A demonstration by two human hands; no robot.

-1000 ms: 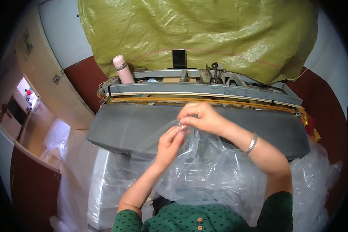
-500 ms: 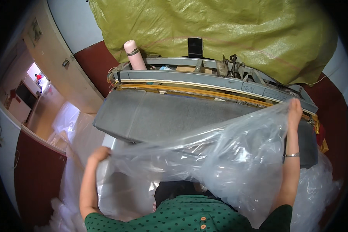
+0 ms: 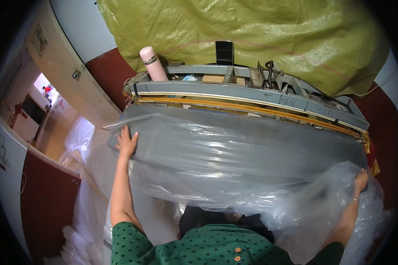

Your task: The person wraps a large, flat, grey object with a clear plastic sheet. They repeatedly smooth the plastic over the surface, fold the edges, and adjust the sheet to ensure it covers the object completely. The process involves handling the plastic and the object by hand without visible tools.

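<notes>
Clear plastic sheeting (image 3: 216, 152) lies spread over a long grey padded work surface (image 3: 183, 111). Its near part hangs in folds over the front edge toward my lap. My left hand (image 3: 127, 141) rests on the sheeting near the surface's left end, fingers spread and pressing it flat. At the far right end, my right hand (image 3: 361, 180) is closed on a bunched part of the sheeting, with its fingers partly hidden. A silver bracelet (image 3: 356, 199) is on my right wrist.
Behind the surface runs a grey metal frame (image 3: 216, 89) with orange-yellow strips. It carries a pink flask (image 3: 153, 64), a dark phone-like slab (image 3: 224, 53) and a metal clamp (image 3: 269, 73). A yellow-green tarp (image 3: 252, 26) hangs behind. More plastic (image 3: 86, 194) lies left, near an open door (image 3: 68, 66).
The sheeting, held up between both hands before, now lies over the grey surface. My left hand has moved forward and opened onto it; my right hand has come down and nearer.
</notes>
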